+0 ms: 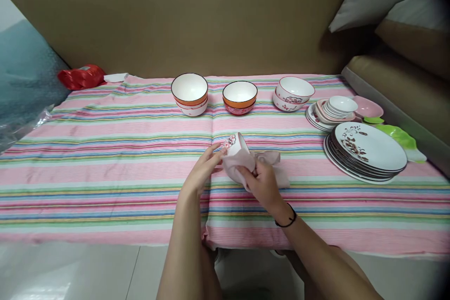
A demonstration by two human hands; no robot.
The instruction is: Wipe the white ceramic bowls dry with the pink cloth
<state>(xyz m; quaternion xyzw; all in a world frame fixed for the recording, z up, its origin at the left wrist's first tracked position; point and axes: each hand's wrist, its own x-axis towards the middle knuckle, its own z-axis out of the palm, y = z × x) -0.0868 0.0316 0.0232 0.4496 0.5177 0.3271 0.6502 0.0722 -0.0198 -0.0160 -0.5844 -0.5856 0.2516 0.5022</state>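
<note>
A white bowl with a red rim and a red flower print is tipped on its side in front of me. My left hand holds it from the left, fingers curved against its outer wall. In my right hand is a pale pinkish cloth, pressed over the near side of the bowl, its loose end hanging to the right. The cloth hides part of the bowl. Behind it stand an orange-banded bowl stack and a second orange-banded bowl nested in a red one.
Two flowered white bowls are stacked at the back right. Right of them are small dishes, a pile of dark-edged plates and a green leaf-shaped dish. A red bundle lies far left on the striped cloth.
</note>
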